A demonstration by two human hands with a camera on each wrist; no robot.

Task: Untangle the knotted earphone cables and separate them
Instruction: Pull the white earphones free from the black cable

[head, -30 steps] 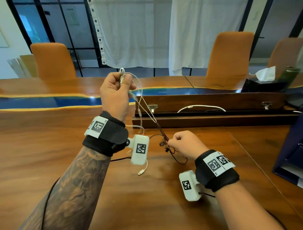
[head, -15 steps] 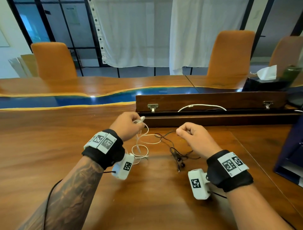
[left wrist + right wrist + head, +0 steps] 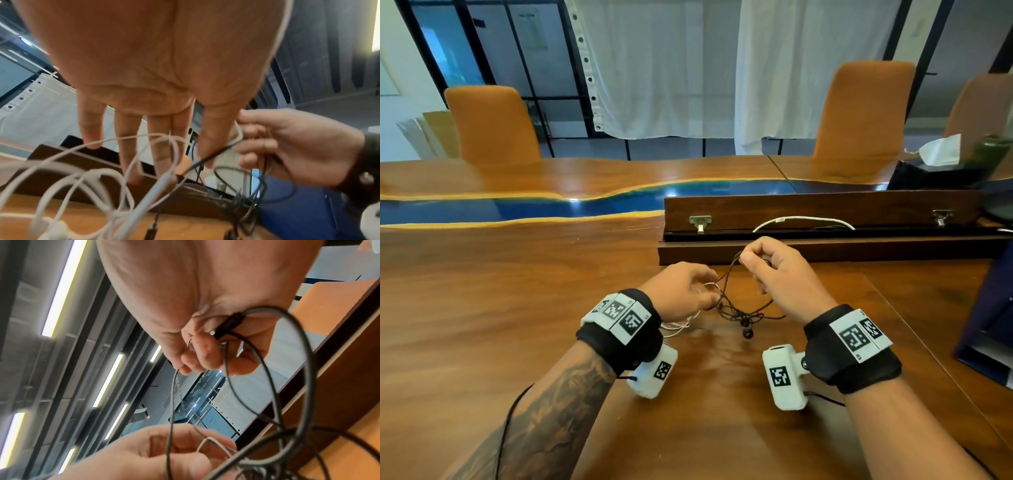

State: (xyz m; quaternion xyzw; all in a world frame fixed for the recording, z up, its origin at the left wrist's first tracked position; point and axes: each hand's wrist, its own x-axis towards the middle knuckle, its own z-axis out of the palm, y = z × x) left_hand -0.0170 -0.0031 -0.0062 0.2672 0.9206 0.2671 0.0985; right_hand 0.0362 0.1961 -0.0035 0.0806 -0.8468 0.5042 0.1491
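A black earphone cable (image 3: 743, 312) lies in a tangled bunch on the wooden table (image 3: 517, 325), its earbuds (image 3: 747, 331) at the near side. My right hand (image 3: 748, 262) pinches a strand of it and holds it up above the bunch; in the right wrist view the curled fingers (image 3: 197, 356) also hold the black plug (image 3: 228, 327). My left hand (image 3: 709, 289) is close beside it, pinching a loop of the white earphone cable (image 3: 683, 325), which trails under that wrist. In the left wrist view the white cable (image 3: 98, 178) crosses the black cable (image 3: 207, 159) at the fingertips.
A long dark wooden box (image 3: 825, 209) stands open just behind my hands, with a white cord (image 3: 801, 219) inside. A dark blue object (image 3: 989, 325) sits at the right table edge. A tissue box (image 3: 935, 154) and orange chairs (image 3: 493, 126) stand beyond.
My left hand came down from high above the table with the white earphones and moved right. My right hand rose and now holds a black strand up; the hands are nearly touching.
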